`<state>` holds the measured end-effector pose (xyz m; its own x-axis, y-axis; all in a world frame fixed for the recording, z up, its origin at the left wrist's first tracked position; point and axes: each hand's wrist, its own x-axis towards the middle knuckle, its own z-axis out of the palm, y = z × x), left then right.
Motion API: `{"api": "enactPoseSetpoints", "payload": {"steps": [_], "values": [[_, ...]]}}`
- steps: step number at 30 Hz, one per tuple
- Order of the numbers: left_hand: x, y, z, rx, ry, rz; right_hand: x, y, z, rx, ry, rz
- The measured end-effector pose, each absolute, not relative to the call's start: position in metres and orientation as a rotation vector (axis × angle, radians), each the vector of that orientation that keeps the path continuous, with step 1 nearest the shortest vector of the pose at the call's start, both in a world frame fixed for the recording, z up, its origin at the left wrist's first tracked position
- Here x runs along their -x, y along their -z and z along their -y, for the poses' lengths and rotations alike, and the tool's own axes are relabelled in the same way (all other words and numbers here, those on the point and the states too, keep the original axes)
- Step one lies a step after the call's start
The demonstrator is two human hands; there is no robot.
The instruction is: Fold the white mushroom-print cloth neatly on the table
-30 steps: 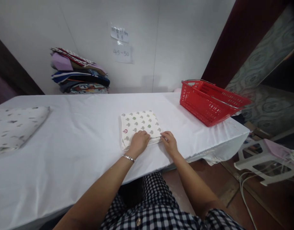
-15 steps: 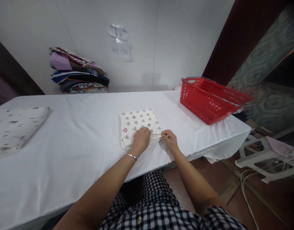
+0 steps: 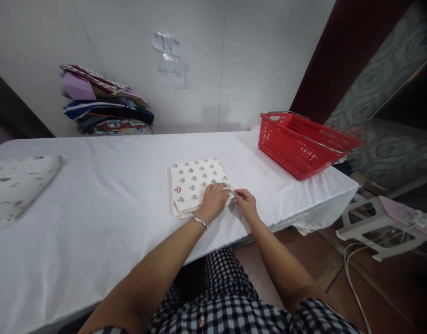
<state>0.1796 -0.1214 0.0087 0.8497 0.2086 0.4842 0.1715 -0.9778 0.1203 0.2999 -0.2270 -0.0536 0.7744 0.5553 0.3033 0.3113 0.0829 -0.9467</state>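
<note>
I observe a folded cream cloth printed with small grey, red and green mushroom shapes (image 3: 196, 184) lying flat at the centre of the frame, on a long table covered in a white sheet (image 3: 123, 195), close to the near edge. My left hand (image 3: 214, 201) rests palm down on the cloth's lower right corner, fingers spread and lightly curled, pressing rather than gripping; a silver bracelet (image 3: 198, 221) sits on that wrist. My right hand (image 3: 246, 203) lies just beside it to the right, on the sheet at the cloth's right edge, fingertips drawn together on what appears to be the edge of the folded layers; I cannot tell for certain whether it has a layer pinched. The cloth extends up and to the left from both hands, roughly square, its sides slightly skewed to the table edge. The left hand lies on it; the right reaches only its border, so the left is the nearer. A red plastic mesh basket with metal handles (image 3: 300, 143) stands well apart at the right of the frame. A stack of folded coloured fabrics (image 3: 104, 105) stands against the wall at upper left, and a second pale printed cloth (image 3: 16, 183) lies at the far left.
</note>
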Motion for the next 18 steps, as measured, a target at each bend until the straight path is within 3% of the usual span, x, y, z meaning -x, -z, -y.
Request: {"api": "enactPoseSetpoints", "payload": {"steps": [10, 18], "values": [[-0.189, -0.006, 0.121, -2.967, -0.67, -0.214, -0.298, 0.054, 0.224, 1.511, -0.21, 0.66], [-0.189, -0.006, 0.126, -2.912, -0.784, -0.201, -0.292, 0.043, 0.226, 1.59, -0.104, 0.704]]}}
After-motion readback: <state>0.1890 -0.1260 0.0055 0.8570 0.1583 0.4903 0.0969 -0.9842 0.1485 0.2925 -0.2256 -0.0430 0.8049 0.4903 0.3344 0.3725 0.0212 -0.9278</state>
